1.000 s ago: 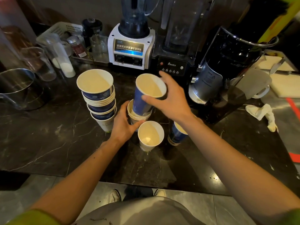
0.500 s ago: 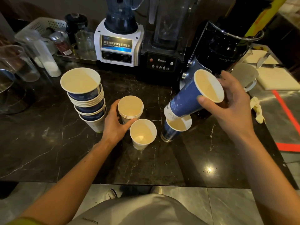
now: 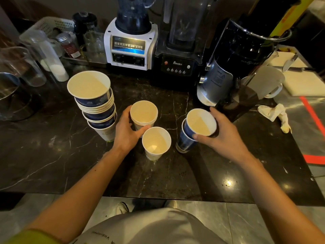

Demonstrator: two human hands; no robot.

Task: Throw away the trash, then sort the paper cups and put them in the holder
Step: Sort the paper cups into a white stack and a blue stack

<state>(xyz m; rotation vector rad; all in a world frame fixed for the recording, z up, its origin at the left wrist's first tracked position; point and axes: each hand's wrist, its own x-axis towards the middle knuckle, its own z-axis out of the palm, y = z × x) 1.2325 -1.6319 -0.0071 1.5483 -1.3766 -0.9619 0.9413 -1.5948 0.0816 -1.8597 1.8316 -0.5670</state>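
**Sorting cups: nesting a blue one**

My right hand (image 3: 226,138) grips a blue cup (image 3: 200,124) by the rim, tilted, its base going into a second blue cup (image 3: 184,143) standing on the counter (image 3: 52,155). Not seated yet, by the look of it. My left hand (image 3: 126,132) wraps around the short stack of cream cups (image 3: 143,114), steadying it. A single white cup (image 3: 156,143) stands just in front of that stack, touching my thumb. The tall mixed stack (image 3: 95,103) sits to the left (blue and white still interleaved, so that needs splitting). Step in hand: sorting by type. Next, I reckon: straighten the blue cup, press it home, let go. No holder in view; trash I can't confirm.
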